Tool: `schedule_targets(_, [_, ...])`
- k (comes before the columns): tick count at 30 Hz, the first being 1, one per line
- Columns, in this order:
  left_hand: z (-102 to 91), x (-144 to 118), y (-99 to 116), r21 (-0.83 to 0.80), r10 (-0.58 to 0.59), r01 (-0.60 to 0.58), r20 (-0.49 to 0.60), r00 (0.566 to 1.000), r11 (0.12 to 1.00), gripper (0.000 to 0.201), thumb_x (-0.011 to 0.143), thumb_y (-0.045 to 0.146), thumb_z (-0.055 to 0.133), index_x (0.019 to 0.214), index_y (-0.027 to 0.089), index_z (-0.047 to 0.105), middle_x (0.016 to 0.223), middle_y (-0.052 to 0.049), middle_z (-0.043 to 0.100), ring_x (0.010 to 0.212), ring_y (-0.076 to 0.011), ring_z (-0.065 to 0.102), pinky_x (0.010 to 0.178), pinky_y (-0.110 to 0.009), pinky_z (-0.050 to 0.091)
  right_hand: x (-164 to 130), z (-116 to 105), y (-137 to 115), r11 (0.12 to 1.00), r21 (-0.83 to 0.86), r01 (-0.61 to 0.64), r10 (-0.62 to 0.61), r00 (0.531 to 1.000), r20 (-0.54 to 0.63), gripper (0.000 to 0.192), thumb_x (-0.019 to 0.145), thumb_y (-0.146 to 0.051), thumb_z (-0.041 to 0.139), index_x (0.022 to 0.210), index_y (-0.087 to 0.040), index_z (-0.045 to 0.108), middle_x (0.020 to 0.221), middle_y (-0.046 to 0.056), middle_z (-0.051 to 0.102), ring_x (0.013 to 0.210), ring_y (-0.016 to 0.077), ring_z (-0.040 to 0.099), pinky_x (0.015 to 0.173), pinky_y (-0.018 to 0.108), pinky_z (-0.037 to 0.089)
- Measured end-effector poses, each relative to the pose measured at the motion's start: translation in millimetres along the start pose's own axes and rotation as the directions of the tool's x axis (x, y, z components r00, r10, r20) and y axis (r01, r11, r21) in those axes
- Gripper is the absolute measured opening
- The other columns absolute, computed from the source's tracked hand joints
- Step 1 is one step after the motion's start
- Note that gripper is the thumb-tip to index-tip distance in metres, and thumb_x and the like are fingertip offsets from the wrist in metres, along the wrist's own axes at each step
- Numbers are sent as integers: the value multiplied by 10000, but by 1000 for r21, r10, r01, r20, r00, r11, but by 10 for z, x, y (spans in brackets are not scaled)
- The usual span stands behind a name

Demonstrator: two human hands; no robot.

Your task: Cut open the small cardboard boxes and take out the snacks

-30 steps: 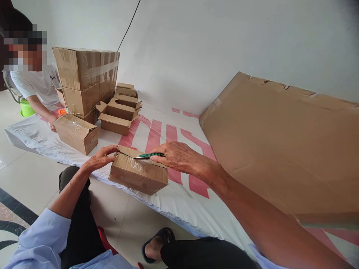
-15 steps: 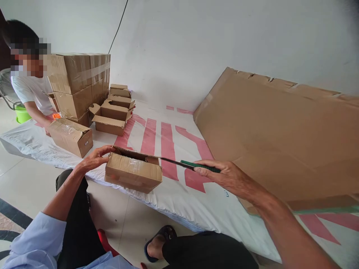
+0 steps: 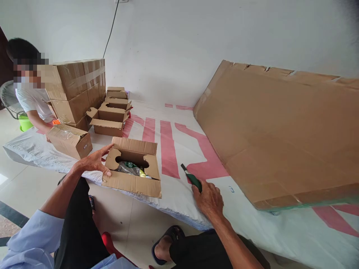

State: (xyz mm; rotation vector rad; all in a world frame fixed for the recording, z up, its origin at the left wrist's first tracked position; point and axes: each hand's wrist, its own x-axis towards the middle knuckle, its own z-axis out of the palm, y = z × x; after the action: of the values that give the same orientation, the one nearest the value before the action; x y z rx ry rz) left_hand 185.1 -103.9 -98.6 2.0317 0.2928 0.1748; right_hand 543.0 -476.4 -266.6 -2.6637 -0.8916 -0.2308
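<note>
A small cardboard box (image 3: pixel 131 184) stands near the bed's front edge with its flaps folded out. In it lies a clear plastic bag (image 3: pixel 130 169) with green print and a yellow part; what the bag holds I cannot make out. My left hand (image 3: pixel 94 162) grips the box's left end, thumb on the front flap and fingers at the back corner. To the right of the box, apart from it, my right hand (image 3: pixel 209 198) is wrapped round the green handle of a utility knife (image 3: pixel 193 181), its dark blade pointing up and left.
Open boxes (image 3: pixel 108 129) stand behind, beside a stack of taped cartons (image 3: pixel 71 82). A closed carton (image 3: pixel 70 140) is at the left, near a co-worker's arm (image 3: pixel 39 121). A large cardboard sheet (image 3: pixel 280 138) leans on the wall at right. A red-and-white cover (image 3: pixel 169 149) lies underneath.
The box's top flaps have opened outward and the bag inside now shows. My right hand has drawn the knife away from the box, down and toward me. My left hand stays at the box.
</note>
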Motion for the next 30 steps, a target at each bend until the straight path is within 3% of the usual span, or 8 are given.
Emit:
schedule_targets(3, [-23,18,25,82,-6,5,19,1000,997,1433,601,566,999,1749,265,196,1731,-233,359,1547,-459,433,1166,-579,488,8,-65,-87,1000,13,-14,14,999,-46,492,982,-431,405,1258,-140,691,1138,259,681,1103,446,601,948,600,495])
schedule_targets(6, [-44,34,23,175,-8,4,19,1000,984,1410,612,576,986,1746,249,214,1731,-236,332,1518,-452,455,1124,-548,533,48,-144,-265,985,170,35,-13,992,-127,478,955,-466,463,1265,-171,677,1175,238,683,1156,439,588,990,618,489])
schedule_targets(11, [10,60,71,243,31,-23,-30,999,970,1329,583,588,987,1696,244,348,1757,-220,239,1536,-452,402,1091,-512,562,72,-410,-894,824,520,225,-143,970,-194,498,972,-591,500,1262,-212,643,1230,181,686,1203,362,621,1033,538,527])
schedule_targets(15, [194,79,201,277,38,-22,-53,998,961,1172,593,601,977,1598,258,479,1605,-173,458,1403,-401,533,1107,-518,535,74,-755,-1484,747,585,316,-253,949,-190,510,985,-592,557,1321,-215,626,1326,175,667,1261,343,616,1068,513,514])
schedule_targets(19, [364,100,361,300,33,-13,-62,998,954,1120,577,613,978,1527,240,518,1382,-125,580,1256,-355,608,1089,-506,525,149,-1009,-1853,818,490,303,-311,948,-66,622,883,-540,712,1404,-219,604,1389,173,648,1320,369,583,1070,517,503])
schedule_targets(25, [493,184,553,446,-51,110,-143,988,888,859,675,731,878,1304,206,617,1292,-123,615,1176,-362,633,1044,-494,521,240,-1153,-1985,924,329,194,-245,962,120,594,859,-337,653,1438,-208,621,1427,173,649,1276,368,628,980,465,524])
schedule_targets(27, [572,239,591,524,-48,148,-199,979,839,781,677,720,877,1210,205,631,1285,-132,619,1215,-389,615,1057,-500,510,291,-1173,-1926,897,417,144,-214,969,124,548,857,-305,631,1397,-215,654,1376,156,695,1179,331,682,970,448,531])
schedule_targets(30, [709,319,651,612,-61,213,-260,964,762,623,706,574,882,1133,197,629,1283,-159,620,1248,-417,599,1053,-508,509,425,-1219,-1744,768,638,53,-208,963,170,492,815,-294,633,1296,-215,703,1257,125,758,1073,275,716,924,402,559])
